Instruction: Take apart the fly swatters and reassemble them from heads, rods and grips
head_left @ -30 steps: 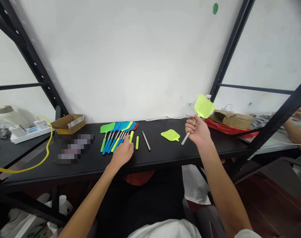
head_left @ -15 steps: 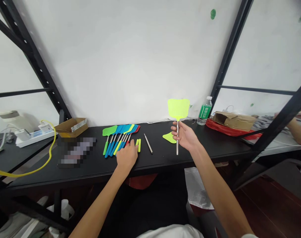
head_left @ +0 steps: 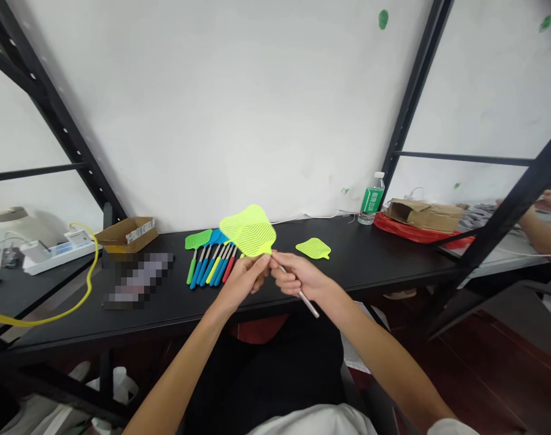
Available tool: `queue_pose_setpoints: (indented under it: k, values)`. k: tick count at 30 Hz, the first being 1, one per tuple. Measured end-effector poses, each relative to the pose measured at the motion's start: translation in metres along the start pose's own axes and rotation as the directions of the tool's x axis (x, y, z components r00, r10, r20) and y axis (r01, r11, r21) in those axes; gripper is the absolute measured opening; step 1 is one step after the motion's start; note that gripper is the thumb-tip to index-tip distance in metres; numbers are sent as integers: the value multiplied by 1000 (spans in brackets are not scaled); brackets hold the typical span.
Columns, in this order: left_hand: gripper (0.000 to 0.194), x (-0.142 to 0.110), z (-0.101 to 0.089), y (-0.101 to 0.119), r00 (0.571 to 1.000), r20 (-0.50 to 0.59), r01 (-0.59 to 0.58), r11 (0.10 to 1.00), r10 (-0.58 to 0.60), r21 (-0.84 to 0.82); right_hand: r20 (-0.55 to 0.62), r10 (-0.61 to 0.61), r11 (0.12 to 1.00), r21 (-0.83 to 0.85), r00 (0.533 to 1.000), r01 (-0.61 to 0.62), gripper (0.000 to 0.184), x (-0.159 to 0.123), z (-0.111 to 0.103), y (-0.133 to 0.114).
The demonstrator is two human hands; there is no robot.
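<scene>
Both my hands hold one yellow fly swatter (head_left: 251, 232) above the front of the table. My left hand (head_left: 244, 279) pinches it at the neck under its mesh head. My right hand (head_left: 300, 277) is closed round the metal rod (head_left: 308, 304), whose bare end points down to the right. A loose yellow swatter head (head_left: 313, 248) lies flat on the table to the right. Left of my hands lies a row of several fly swatters (head_left: 207, 266) with green, blue, yellow and red handles, partly hidden by the held head.
The black table (head_left: 366, 260) runs along a white wall. An open cardboard box (head_left: 128, 234), a power strip (head_left: 60, 254) and a yellow cable (head_left: 91, 272) are at left. A water bottle (head_left: 372, 199) and a torn carton (head_left: 423, 214) stand at right. Another person's arm (head_left: 542, 232) shows far right.
My right hand has brought the swatter left and tilted its head leftward. My left hand has lifted off the table by the yellow handles and now grips the swatter's neck.
</scene>
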State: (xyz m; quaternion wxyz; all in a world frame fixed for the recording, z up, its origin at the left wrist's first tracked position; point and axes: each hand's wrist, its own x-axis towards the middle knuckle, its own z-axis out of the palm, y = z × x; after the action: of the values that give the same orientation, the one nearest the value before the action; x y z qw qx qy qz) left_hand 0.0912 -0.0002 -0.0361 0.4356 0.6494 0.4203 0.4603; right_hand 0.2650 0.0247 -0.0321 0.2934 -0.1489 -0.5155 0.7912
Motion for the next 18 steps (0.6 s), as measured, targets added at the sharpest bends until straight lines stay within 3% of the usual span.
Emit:
queue_pose_setpoints:
  k: [2,4,12,14,16,18]
  values:
    - [59,-3,6,3,999,-32,18,991,-22,-130,52,49,998,36,997,-51,30,5,11,9]
    - [57,-5,8,4,995,-84,32,987,-45,-154,47,40,998,40,998,-42,31,7,17,14]
    - [49,-5,14,4,963,-257,-57,996,74,71,-80,-123,978,-180,989,107,40,6,25,20]
    - [45,-4,6,10,945,-311,-69,992,100,111,-85,-168,959,-246,982,143,41,5,26,22]
    - [38,-3,-15,17,884,-446,-93,988,139,124,-99,-198,937,-313,975,158,42,5,23,24]
    - [30,-1,-44,24,682,-699,-193,975,214,110,-178,-220,926,-348,959,148,41,8,12,23]
